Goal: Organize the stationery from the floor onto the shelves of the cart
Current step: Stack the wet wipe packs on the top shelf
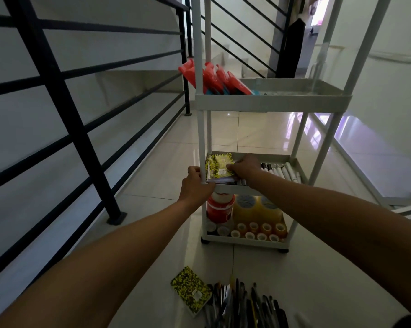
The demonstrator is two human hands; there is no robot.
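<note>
The left hand (195, 183) curled its fingers round the front left post of the white plastic three-shelf cart (270, 99), at the corner of the middle shelf, seemingly to steady it. Just right, the right hand (243, 165) pinched the stack of yellow-and-black patterned notebooks (219, 168) at that shelf's left end, beside a row of white markers (282, 171). The step looked like seating the notebooks; the next move likely called for letting go and reaching back to the floor. There, on glossy pale tiles (152, 185) before the cart, one more yellow-and-black notebook (190, 290) lay beside a heap of dark pens (244, 304). A black metal railing (64, 102) ran along the left of a stair landing.
</note>
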